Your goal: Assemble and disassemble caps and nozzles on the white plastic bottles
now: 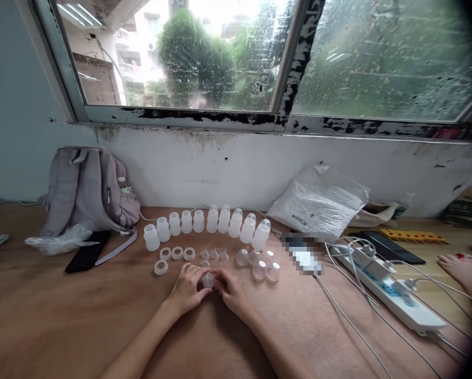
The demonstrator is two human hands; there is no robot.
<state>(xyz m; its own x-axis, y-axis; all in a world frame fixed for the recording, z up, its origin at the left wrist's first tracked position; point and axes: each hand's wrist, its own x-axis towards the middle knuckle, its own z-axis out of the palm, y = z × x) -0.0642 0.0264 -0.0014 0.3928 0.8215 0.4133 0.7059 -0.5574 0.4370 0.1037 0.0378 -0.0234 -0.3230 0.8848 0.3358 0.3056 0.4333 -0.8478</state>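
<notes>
Between my left hand [188,287] and my right hand [228,288] is a translucent ribbed bottle collar [208,280]; the fingers of both are closed around its sides. Whether a teat sits inside it cannot be made out. Just beyond my fingers lie several clear bottle teats [214,256]. Several loose collar rings [177,253] rest to the left of these, and several clear dome caps [259,270] stand to the right. Behind them curves a row of frosted baby bottles [186,221]; those on the left are open-topped, while those on the right wear clear domes [250,220].
A grey backpack [89,189], a plastic bag [64,239] and a black flat object [88,252] are at left. On the right are a silver mailing bag [318,197], a blurred-out device [304,257], a cabled power strip [413,310] and another person's hand [462,271].
</notes>
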